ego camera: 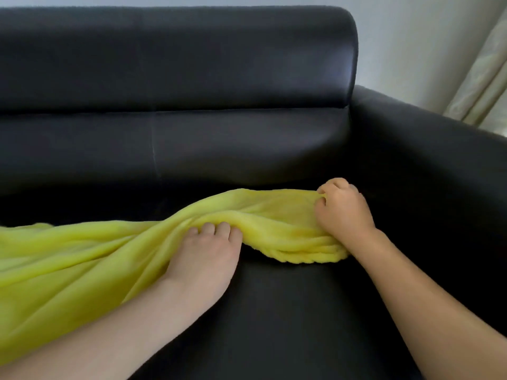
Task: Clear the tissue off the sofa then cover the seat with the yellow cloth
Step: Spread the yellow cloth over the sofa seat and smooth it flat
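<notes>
Yellow fleece cloth (90, 250), soft and slightly fuzzy, lies bunched in long folds across the seat of the black leather-look sofa (274, 311), running from the left edge of the view, where it is cut off, to a thick rolled end near the sofa's right arm. How far it reaches to the left I cannot tell. My left hand (203, 256) rests on the cloth with its fingers curled over a raised ridge of fabric; the fingertips sink into the fold and the thumb is hidden underneath, so the grip itself is only partly visible. My right hand (343, 212) is closed into a fist, pinching the far edge of the cloth at its right end, the knuckles facing up and the fingertips tucked out of sight. The seat in front of the cloth is bare, smooth and faintly glossy, as is the padded, rounded backrest. A pale wall (411, 37) stands behind, and a cream patterned curtain (482, 78) is cut off at the right edge.
</notes>
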